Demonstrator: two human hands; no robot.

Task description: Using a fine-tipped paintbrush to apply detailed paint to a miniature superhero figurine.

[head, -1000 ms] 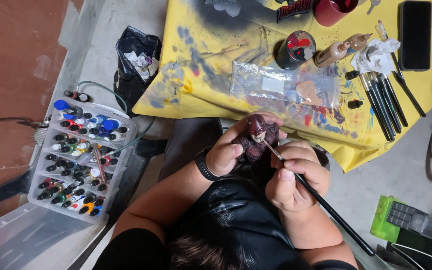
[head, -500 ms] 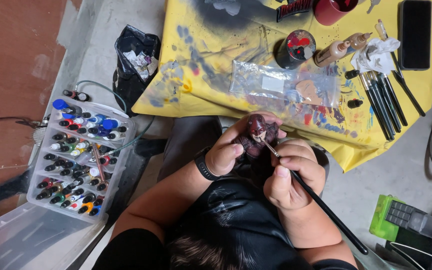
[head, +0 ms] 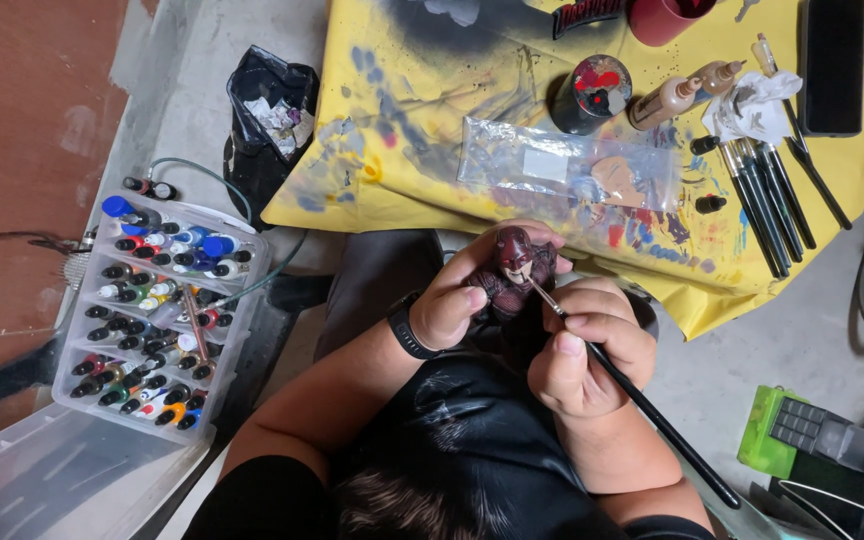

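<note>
My left hand (head: pixel 467 290) grips a small dark red figurine (head: pixel 514 265) with a masked head, held just in front of the yellow paint-stained table cover (head: pixel 432 120). My right hand (head: pixel 587 345) pinches a thin black paintbrush (head: pixel 642 405), whose tip touches the figurine near its face. The brush handle runs back to the lower right. A black band sits on my left wrist (head: pixel 404 328).
A clear tray of several small paint bottles (head: pixel 157 300) stands at left on a plastic bin. On the cover lie a clear plastic bag (head: pixel 562 175), a black paint-stained pot (head: pixel 592 90), two tan bottles (head: pixel 667 100), several brushes (head: pixel 767 195), a red cup (head: pixel 667 15) and a black phone (head: pixel 832 60).
The brush tip has shifted slightly along the figurine's head. Both hands stay in nearly the same place.
</note>
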